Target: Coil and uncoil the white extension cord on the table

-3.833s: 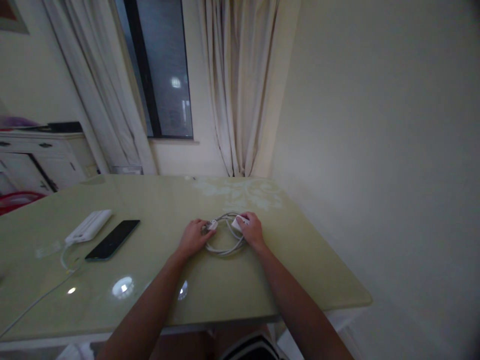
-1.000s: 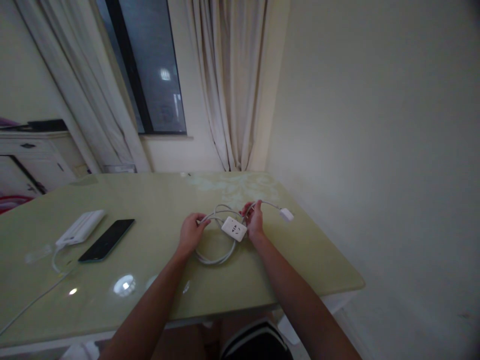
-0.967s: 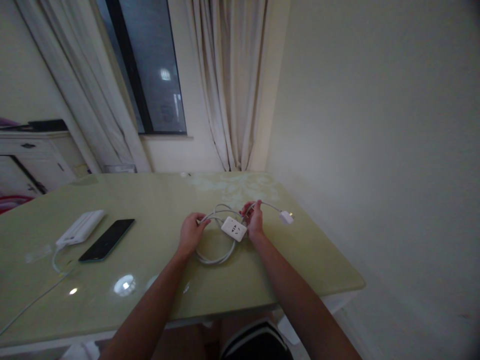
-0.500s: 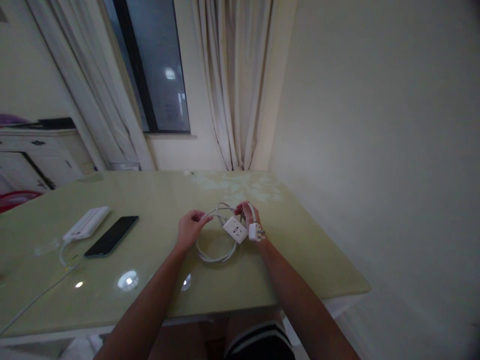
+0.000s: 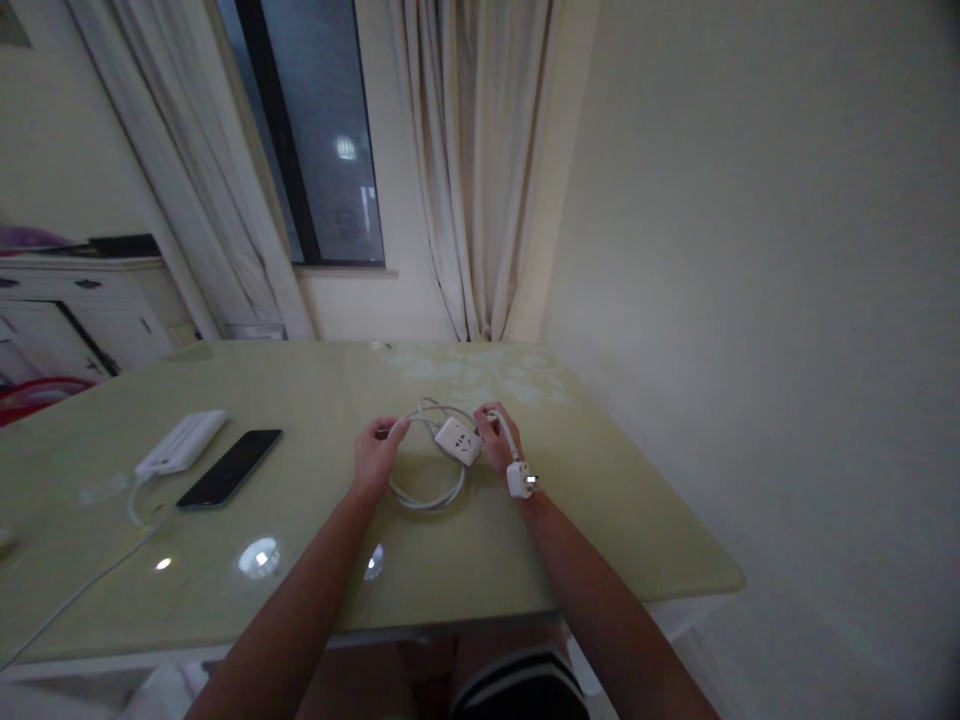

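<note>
A white extension cord [image 5: 427, 503] lies in loose loops above the table, between my two hands. My left hand [image 5: 374, 455] pinches the left side of the loops between thumb and fingers. At the upper right of the coil, my right hand [image 5: 496, 438] is closed on the cord near its plug end. The white socket block [image 5: 458, 441] sits at the right of the loops, its slotted face toward me, close to my right hand. From that hand the plug [image 5: 519, 480] hangs down over the wrist, metal prongs pointing right.
A black phone [image 5: 230, 470] lies on the greenish table [image 5: 315, 380] to the left. Beside it is a white power bank [image 5: 181, 443] with a thin white cable [image 5: 82, 590] running toward the near left edge. A wall [image 5: 750, 300] borders the right side.
The socket block has shifted slightly left and up, away from the plug. The plug has dropped a little lower and to the right. Both hands keep their hold on the cord.
</note>
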Available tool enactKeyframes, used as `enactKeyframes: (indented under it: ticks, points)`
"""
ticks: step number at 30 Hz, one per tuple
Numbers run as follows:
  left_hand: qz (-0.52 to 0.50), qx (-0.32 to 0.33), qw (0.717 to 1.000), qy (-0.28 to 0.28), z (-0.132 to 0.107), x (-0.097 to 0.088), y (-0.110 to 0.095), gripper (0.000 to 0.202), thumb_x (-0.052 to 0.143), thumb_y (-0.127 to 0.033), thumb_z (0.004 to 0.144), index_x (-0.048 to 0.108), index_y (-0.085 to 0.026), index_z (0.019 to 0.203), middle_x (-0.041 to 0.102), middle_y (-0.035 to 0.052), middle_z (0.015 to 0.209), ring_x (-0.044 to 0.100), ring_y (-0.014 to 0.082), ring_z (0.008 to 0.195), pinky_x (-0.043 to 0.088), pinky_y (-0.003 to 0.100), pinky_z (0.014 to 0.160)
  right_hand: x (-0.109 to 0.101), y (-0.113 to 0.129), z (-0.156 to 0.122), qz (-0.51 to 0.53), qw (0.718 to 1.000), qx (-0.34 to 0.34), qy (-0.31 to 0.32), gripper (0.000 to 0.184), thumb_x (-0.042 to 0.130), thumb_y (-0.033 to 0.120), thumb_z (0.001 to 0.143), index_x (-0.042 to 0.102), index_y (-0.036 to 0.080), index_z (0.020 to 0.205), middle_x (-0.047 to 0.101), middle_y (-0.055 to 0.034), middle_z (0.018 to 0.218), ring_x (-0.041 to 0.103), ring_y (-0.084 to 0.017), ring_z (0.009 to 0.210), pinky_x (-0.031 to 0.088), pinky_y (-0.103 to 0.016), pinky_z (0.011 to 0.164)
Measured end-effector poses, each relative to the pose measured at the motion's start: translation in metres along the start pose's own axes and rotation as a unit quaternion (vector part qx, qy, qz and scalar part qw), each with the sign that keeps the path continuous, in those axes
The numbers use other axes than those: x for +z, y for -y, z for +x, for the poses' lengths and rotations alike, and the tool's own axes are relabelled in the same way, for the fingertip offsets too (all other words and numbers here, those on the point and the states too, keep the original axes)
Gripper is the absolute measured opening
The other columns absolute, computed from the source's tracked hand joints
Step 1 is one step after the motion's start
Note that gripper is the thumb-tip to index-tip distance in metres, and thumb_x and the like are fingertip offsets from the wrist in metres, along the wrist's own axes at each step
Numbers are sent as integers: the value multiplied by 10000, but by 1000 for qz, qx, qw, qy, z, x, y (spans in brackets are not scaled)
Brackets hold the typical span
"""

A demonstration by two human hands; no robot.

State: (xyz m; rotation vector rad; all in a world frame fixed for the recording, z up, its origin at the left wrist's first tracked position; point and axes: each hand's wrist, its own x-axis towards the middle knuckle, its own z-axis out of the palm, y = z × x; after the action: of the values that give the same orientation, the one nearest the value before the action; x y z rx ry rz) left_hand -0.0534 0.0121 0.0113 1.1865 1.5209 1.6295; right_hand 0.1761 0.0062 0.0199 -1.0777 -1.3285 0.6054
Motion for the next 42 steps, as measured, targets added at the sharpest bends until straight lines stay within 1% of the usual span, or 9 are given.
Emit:
enactKeyframes:
  ticks: [2, 4, 9, 12, 15, 23, 30, 37, 42]
  points:
    - [0, -5, 1000, -1, -1, 0, -2, 539, 780, -620, 603, 733, -149, 860, 680, 38, 715, 591, 174, 662, 476, 299, 639, 1, 3, -2, -3, 1000, 17, 16, 330, 590, 551, 902, 640, 224, 894, 617, 15, 706, 541, -144, 597, 431, -251, 570]
    - [1, 1, 1000, -8, -2, 1, -3, 530, 778, -616, 611, 732, -149, 858, 677, 37, 712, 585, 170, 656, 470, 293, 629, 1, 7, -3, -8, 999, 21, 29, 327, 592, 548, 903, 631, 224, 911, 630, 7, 725, 578, -153, 628, 456, -253, 588]
    - [-12, 11, 1000, -23, -1, 1, 0, 497, 762, -596, 639, 725, -151, 857, 676, 37, 734, 585, 167, 674, 475, 294, 654, 1, 12, -7, -37, 997, 3, 64, 317, 623, 505, 894, 631, 228, 1048, 694, -40, 1010, 629, -149, 694, 505, -270, 638]
    - [-17, 6, 999, -39, 1, 1, 4, 505, 753, -599, 649, 725, -146, 870, 665, 30, 736, 570, 159, 665, 474, 296, 661, 3, 9, -8, -26, 996, -3, 89, 384, 691, 464, 844, 609, 236, 1142, 669, -59, 1172, 646, -149, 729, 527, -274, 643]
    - [-11, 7, 999, -46, 1, 1, 5, 498, 740, -596, 666, 728, -145, 877, 663, 30, 738, 566, 161, 667, 475, 301, 666, 3, 5, -9, -24, 995, -16, 99, 440, 721, 412, 814, 591, 250, 1201, 635, -59, 1253, 641, -146, 764, 539, -272, 656]
    - [46, 80, 994, -65, 2, 0, 3, 496, 704, -611, 716, 713, -146, 889, 701, 67, 818, 615, 199, 760, 500, 335, 744, 1, 2, -9, -11, 993, -5, 114, 458, 707, 381, 810, 573, 257, 1230, 631, -50, 1230, 629, -149, 789, 545, -287, 695]
    - [72, 88, 992, -57, 3, -2, 6, 510, 681, -628, 742, 717, -151, 919, 710, 77, 849, 620, 208, 783, 491, 343, 760, 1, 4, -9, 4, 994, -6, 113, 427, 711, 391, 810, 573, 257, 1191, 626, -46, 1233, 615, -135, 732, 535, -278, 659]
    - [94, 99, 989, -52, 3, -3, 4, 478, 671, -616, 756, 710, -162, 899, 707, 79, 863, 626, 218, 799, 495, 355, 771, 1, 1, -8, -4, 994, 7, 112, 459, 714, 416, 806, 570, 253, 1210, 640, -41, 1188, 611, -135, 737, 515, -254, 638]
    - [96, 109, 988, -60, 1, -2, 0, 465, 660, -618, 756, 704, -167, 859, 687, 67, 819, 611, 212, 767, 492, 353, 754, 1, 0, -8, -3, 994, 3, 112, 450, 712, 396, 805, 570, 248, 1206, 642, -41, 1205, 604, -128, 727, 509, -253, 638]
